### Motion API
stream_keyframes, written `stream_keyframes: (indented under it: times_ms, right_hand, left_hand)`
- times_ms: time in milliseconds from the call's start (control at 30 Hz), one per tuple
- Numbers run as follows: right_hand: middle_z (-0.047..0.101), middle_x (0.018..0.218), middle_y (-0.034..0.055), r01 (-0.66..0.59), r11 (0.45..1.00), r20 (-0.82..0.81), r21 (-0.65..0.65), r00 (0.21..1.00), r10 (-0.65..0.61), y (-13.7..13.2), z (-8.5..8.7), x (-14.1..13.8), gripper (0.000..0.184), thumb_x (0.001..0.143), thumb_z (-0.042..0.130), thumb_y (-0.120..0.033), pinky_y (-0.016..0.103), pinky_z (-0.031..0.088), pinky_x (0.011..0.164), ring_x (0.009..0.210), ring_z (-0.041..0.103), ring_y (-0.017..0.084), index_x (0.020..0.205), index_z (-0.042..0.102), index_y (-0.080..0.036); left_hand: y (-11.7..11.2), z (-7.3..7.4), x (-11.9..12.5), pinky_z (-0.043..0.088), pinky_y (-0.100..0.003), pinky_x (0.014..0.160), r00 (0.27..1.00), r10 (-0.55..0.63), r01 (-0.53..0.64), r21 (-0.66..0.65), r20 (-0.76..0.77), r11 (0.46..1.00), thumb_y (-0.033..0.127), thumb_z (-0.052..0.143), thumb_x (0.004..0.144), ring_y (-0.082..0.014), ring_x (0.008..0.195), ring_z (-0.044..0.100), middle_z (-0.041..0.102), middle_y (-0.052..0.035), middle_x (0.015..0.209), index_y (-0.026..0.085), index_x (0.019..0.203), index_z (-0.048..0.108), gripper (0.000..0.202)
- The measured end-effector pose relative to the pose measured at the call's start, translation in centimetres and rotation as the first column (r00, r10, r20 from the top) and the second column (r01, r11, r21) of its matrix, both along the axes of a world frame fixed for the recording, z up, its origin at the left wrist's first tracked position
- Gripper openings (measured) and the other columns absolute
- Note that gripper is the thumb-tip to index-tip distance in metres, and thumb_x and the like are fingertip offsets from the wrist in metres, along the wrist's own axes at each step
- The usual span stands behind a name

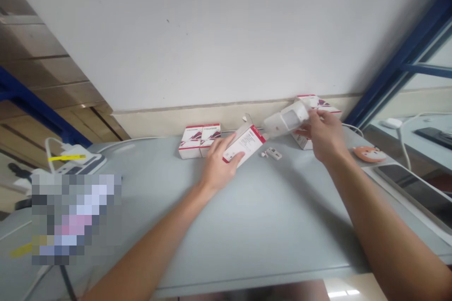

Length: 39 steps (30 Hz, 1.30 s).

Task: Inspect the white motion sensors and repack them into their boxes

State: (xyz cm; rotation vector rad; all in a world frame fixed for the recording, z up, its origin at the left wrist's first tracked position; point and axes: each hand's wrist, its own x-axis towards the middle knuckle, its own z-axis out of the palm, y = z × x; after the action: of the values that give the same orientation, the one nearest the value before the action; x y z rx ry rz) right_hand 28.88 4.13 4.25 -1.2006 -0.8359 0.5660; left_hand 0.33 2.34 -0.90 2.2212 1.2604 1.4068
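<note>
Red-and-white boxes [199, 141] are standing as a pair on the grey table [254, 216], and just right of them your left hand [219, 167] is grasping an opened white carton [244, 143], your fingers [236, 154] clenched around its side. Small white plastic pieces [271, 153] are lying on the table just beside that carton, while your right hand [323, 135] is holding up a white plastic gadget [287, 120], fingers closed on it, in front of a third box [315, 103] standing by the wall, and an orange fox-shaped pad [369, 154] is lying further right.
</note>
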Motion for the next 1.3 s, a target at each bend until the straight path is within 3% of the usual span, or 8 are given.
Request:
stream_keyframes:
  times_ms: [167, 400, 533, 633, 767, 967, 1067, 1300]
  right_hand:
    - [0.066, 0.076, 0.0016, 0.068, 0.997, 0.011, 0.039, 0.998, -0.069, -0.2, -0.2, -0.5, 0.030, 0.087, 0.075, -0.052, 0.038, 0.067, 0.058, 0.066, 0.068, 0.020, 0.087, 0.062, -0.026]
    - [0.065, 0.077, 0.0013, 0.031, 0.996, 0.086, 0.083, 0.996, -0.038, -0.9, 0.0, -2.2, 0.028, 0.088, 0.073, -0.052, 0.037, 0.066, 0.056, 0.067, 0.067, 0.020, 0.091, 0.058, -0.028]
    - [0.062, 0.075, -0.0004, 0.012, 0.996, 0.076, 0.085, 0.997, -0.019, -0.9, -0.1, -2.3, 0.029, 0.088, 0.074, -0.050, 0.038, 0.067, 0.057, 0.065, 0.065, 0.019, 0.090, 0.056, -0.028]
    - [0.062, 0.075, -0.0001, 0.004, 0.998, 0.078, 0.069, 0.997, -0.009, -0.9, -0.4, -2.6, 0.027, 0.088, 0.073, -0.049, 0.038, 0.066, 0.056, 0.065, 0.065, 0.019, 0.090, 0.057, -0.028]
    - [0.065, 0.077, 0.0018, -0.009, 1.000, 0.108, 0.027, 0.994, 0.006, -1.1, -0.7, -3.2, 0.025, 0.089, 0.072, -0.048, 0.040, 0.065, 0.057, 0.067, 0.067, 0.022, 0.091, 0.058, -0.028]
    - [0.067, 0.081, 0.0035, 0.027, 0.999, 0.134, 0.036, 0.991, -0.032, -1.2, -0.7, -3.4, 0.024, 0.088, 0.072, -0.047, 0.039, 0.062, 0.052, 0.065, 0.066, 0.022, 0.091, 0.057, -0.029]
    - [0.067, 0.085, 0.0046, 0.026, 0.999, 0.146, 0.027, 0.989, -0.030, -1.3, -0.8, -3.6, 0.023, 0.089, 0.071, -0.046, 0.038, 0.061, 0.051, 0.064, 0.066, 0.022, 0.090, 0.056, -0.028]
    - [0.067, 0.082, 0.0033, -0.010, 0.999, 0.194, 0.041, 0.981, 0.002, -1.4, -1.1, -4.2, 0.022, 0.092, 0.066, -0.047, 0.036, 0.055, 0.049, 0.062, 0.066, 0.021, 0.092, 0.054, -0.028]
  left_hand:
    - [0.0, -0.2, 0.7, 0.055, -0.045, 0.107, 0.996, 0.089, -0.088, -0.077, 0.010, 0.993, 0.031, 0.072, 0.095, -0.0257, 0.122, 0.065, 0.059, -0.0103, 0.129, 0.025, 0.138, 0.062, 0.044]
    - [-0.1, -0.1, 0.7, 0.044, -0.059, 0.114, 0.972, 0.197, -0.193, 0.046, -0.124, 0.980, 0.034, 0.075, 0.093, -0.0356, 0.126, 0.047, 0.062, -0.0104, 0.114, 0.025, 0.130, 0.067, 0.039]
    - [0.0, -0.2, 0.6, 0.039, -0.063, 0.116, 0.963, 0.240, -0.238, 0.029, -0.126, 0.971, 0.034, 0.067, 0.097, -0.0360, 0.124, 0.045, 0.054, -0.0135, 0.119, 0.022, 0.132, 0.067, 0.036]
    - [0.1, -0.1, 0.3, 0.040, -0.060, 0.116, 0.977, 0.187, -0.188, -0.003, -0.101, 0.982, 0.033, 0.063, 0.098, -0.0329, 0.121, 0.047, 0.047, -0.0141, 0.123, 0.020, 0.141, 0.059, 0.046]
    - [0.4, -0.2, -0.3, 0.042, -0.054, 0.114, 0.990, 0.085, -0.089, -0.032, -0.115, 0.996, 0.029, 0.061, 0.098, -0.0306, 0.120, 0.050, 0.054, -0.0112, 0.120, 0.024, 0.138, 0.058, 0.041]
    - [0.8, -1.4, -0.5, 0.041, -0.062, 0.112, 0.945, 0.235, -0.236, 0.022, -0.229, 0.972, 0.033, 0.062, 0.097, -0.0359, 0.120, 0.045, 0.046, -0.0137, 0.121, 0.022, 0.125, 0.072, 0.032]
    - [1.0, -1.6, -0.5, 0.042, -0.062, 0.109, 0.931, 0.236, -0.231, 0.048, -0.278, 0.972, 0.037, 0.056, 0.101, -0.0358, 0.118, 0.044, 0.045, -0.0133, 0.120, 0.026, 0.126, 0.074, 0.032]
    - [-0.5, 0.0, -0.3, 0.047, -0.057, 0.104, 0.933, 0.099, -0.080, 0.069, -0.347, 0.994, 0.035, 0.054, 0.101, -0.0308, 0.107, 0.047, 0.043, -0.0105, 0.111, 0.022, 0.136, 0.068, 0.039]
